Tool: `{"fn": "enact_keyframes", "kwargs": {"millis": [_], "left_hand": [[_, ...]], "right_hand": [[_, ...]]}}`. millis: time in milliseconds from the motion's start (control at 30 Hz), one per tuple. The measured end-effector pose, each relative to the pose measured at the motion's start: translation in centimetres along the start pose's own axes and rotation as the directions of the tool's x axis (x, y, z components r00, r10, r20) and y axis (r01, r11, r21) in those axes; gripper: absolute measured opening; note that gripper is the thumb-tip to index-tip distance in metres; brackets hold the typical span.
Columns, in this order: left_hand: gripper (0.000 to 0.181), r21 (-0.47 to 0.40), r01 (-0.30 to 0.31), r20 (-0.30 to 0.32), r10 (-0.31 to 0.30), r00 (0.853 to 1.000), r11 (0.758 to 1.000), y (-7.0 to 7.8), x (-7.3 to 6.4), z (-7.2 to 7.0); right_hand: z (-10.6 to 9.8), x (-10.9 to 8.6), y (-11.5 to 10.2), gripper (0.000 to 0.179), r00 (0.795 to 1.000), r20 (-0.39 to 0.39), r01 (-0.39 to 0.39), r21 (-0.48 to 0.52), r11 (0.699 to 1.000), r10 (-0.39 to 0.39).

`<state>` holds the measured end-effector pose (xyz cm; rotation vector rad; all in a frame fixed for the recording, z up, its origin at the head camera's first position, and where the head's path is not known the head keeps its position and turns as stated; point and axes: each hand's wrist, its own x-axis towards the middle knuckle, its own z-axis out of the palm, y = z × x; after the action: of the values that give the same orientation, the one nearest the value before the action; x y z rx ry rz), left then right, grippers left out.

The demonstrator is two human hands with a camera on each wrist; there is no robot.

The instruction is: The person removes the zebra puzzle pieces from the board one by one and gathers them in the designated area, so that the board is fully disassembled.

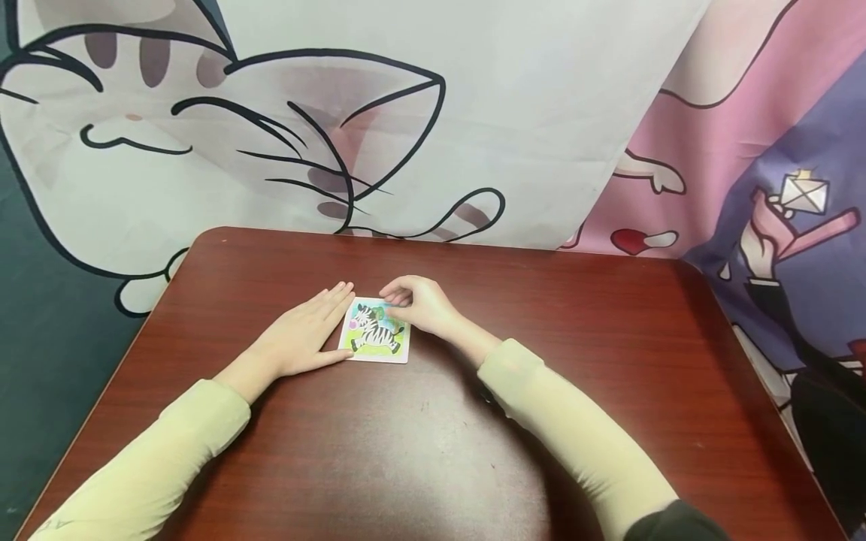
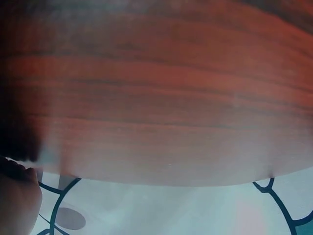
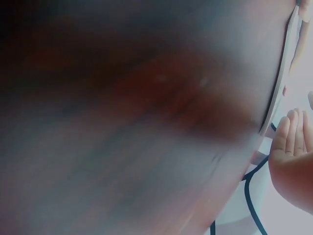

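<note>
A square picture card (image 1: 374, 340) with a zebra on a green and blue ground lies on the brown table. My left hand (image 1: 304, 330) rests flat at its left side, fingers straight and together, thumb stretched to the card's lower left corner. Over the upper right corner is my right hand (image 1: 422, 306), its fingers bent and its thumb over the picture; no object shows in it. In the right wrist view, the fingers of the right hand (image 3: 293, 169) lie side by side, and a thin pale edge of the card (image 3: 279, 81) shows. Only part of the left hand (image 2: 18, 200) appears in the left wrist view.
The brown table (image 1: 575, 361) reaches out on both sides of the arms. Right behind its far edge hangs a cloth (image 1: 528, 98) printed with a cartoon cat. At the right edge of the head view is a dark shape (image 1: 828, 436).
</note>
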<state>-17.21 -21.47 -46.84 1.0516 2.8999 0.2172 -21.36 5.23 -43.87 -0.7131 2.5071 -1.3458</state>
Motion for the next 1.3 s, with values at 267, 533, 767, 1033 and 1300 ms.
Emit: {"fn": "enact_keyframes", "kwargs": {"millis": [267, 533, 767, 1033, 1300], "left_hand": [[0.098, -0.001, 0.004, 0.009, -0.004, 1.000, 1.000, -0.1, 0.1, 0.1], [0.099, -0.013, 0.013, 0.010, -0.013, 1.000, 1.000, -0.2, 0.0, 0.1], [0.099, -0.018, 0.004, 0.009, -0.004, 1.000, 1.000, -0.1, 0.1, 0.1], [0.100, -0.011, 0.002, 0.006, -0.002, 1.000, 1.000, -0.1, 0.0, 0.0], [0.100, -0.005, -0.007, 0.001, 0.007, 1.000, 1.000, -0.1, 0.0, 0.1]], "right_hand": [[0.6, 2.0, -0.1, 0.020, 0.999, 0.041, -0.008, -0.035, 0.999, 0.009], [1.3, 3.9, -0.1, 0.019, 0.995, 0.094, -0.014, -0.077, 0.997, 0.021], [1.8, 4.5, 0.0, 0.023, 0.990, 0.137, -0.021, -0.169, 0.985, 0.045], [1.9, 4.2, -0.7, 0.029, 0.975, 0.223, 0.093, -0.346, 0.934, -0.014], [2.0, 4.2, -0.8, 0.031, 0.967, 0.254, 0.108, -0.377, 0.920, -0.010]]}}
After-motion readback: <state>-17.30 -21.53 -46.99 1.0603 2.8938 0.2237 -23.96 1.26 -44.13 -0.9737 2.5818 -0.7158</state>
